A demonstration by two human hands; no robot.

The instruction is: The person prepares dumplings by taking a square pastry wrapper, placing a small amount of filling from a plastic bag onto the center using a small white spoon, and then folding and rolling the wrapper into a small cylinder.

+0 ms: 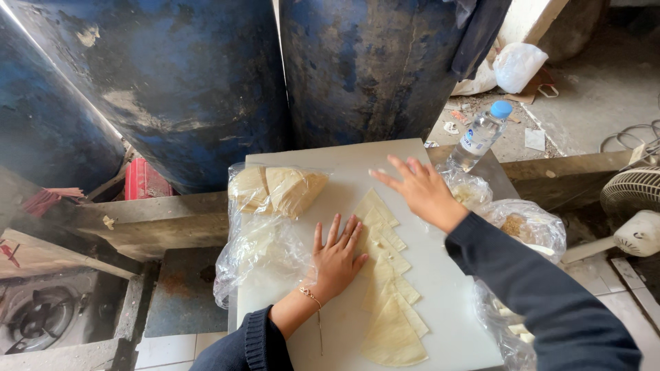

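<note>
Two open hands here: my left hand (337, 257) lies flat on the white board (447, 288), fingers spread, touching the overlapping row of pastry wedges (388, 288). My right hand (421, 189) hovers open above the row's far end, gripping nothing.

Left of your board lies a clear plastic bag (265, 233) of wedges; the far bottle's label (473, 141) looks white-blue

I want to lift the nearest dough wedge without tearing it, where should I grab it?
Take the nearest dough wedge by its rounded lower edge, coming from the near side. That edge lies free on the white board, while its point is tucked under the next piece.
</note>
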